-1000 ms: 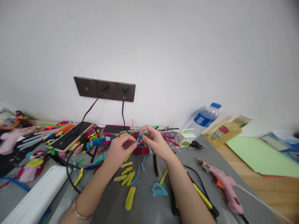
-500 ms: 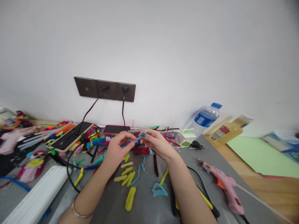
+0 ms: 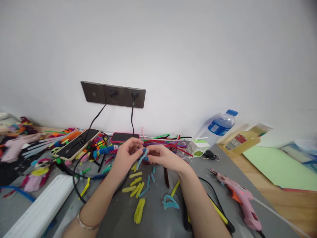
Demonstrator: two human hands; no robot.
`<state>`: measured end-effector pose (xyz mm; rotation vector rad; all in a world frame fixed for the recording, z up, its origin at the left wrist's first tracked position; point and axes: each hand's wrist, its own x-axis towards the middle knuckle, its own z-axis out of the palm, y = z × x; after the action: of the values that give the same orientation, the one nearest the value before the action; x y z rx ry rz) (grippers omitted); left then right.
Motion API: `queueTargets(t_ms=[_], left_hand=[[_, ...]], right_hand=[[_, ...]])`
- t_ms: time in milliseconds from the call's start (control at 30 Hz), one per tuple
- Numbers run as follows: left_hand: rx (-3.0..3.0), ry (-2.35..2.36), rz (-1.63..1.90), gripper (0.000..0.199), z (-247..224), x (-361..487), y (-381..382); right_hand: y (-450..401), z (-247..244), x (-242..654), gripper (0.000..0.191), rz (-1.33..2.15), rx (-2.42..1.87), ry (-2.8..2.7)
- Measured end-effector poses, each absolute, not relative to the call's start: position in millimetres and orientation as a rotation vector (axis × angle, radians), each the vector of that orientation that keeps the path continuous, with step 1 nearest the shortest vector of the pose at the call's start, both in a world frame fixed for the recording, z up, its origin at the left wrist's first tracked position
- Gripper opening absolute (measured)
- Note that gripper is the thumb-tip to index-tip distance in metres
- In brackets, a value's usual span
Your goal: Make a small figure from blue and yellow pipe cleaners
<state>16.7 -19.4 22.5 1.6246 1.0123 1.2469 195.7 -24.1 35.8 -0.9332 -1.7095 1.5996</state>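
Note:
Between the fingertips of both hands is a light blue pipe cleaner piece (image 3: 141, 159), bent, with one end hanging down. My left hand (image 3: 129, 152) pinches it from the left, thumb and forefinger closed. From the right, my right hand (image 3: 163, 157) pinches it too, its fingertips nearly touching the left ones. Below the hands lie several short yellow pipe cleaner pieces (image 3: 136, 181) and small light blue pieces (image 3: 148, 182). A light blue loop with a yellow stem (image 3: 170, 202) rests by my right forearm. Near my right wrist lies a dark brown piece (image 3: 166, 178).
A pink glue gun (image 3: 241, 198) lies at the right. Left are a white power strip (image 3: 42, 206), black cables, a phone (image 3: 78, 144) and pipe cleaner dolls (image 3: 37, 174). A water bottle (image 3: 221, 124), a small box (image 3: 197, 147) and keys (image 3: 210, 155) stand or lie behind.
The light blue piece has turned from lying crosswise in the fingers to hanging down in a curve. My hands have dropped slightly; the whole view has shifted a little.

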Motion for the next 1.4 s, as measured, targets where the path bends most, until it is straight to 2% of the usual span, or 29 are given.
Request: queueTargets(t_ms=[100,367,567,733,833,1033,1200,1400], left_hand=[[1.655,0.998,1.206,0.007,21,18,-19],[1.78,1.105,1.168,0.009,18,14,-16],[2.147,1.131,0.817,0.02,15,5,-15],[2.254,1.15,0.377,0.018,9,-1,-16],[2.257,1.159,0.285,0.017,4,-4,-13],[2.029,1.035,0.378,0.016,7,-8,-8],[1.696,1.033,0.703,0.015,20,-7,-8],[1.358,0.995,1.008,0.019,19,0,-8]], right_hand=[[-25,38,195,0.028,1.674,-0.939,-1.655],[-25,37,193,0.018,1.69,-0.978,-1.66],[-20,29,197,0.017,1.546,-1.099,-1.75],[-16,24,203,0.013,1.443,-1.145,-1.717],[-15,24,206,0.013,1.401,-1.138,-1.69],[-13,25,210,0.014,1.342,-1.123,-1.686],[-12,20,211,0.009,1.382,-1.118,-1.676],[-15,23,206,0.023,1.385,-0.912,-1.681]])
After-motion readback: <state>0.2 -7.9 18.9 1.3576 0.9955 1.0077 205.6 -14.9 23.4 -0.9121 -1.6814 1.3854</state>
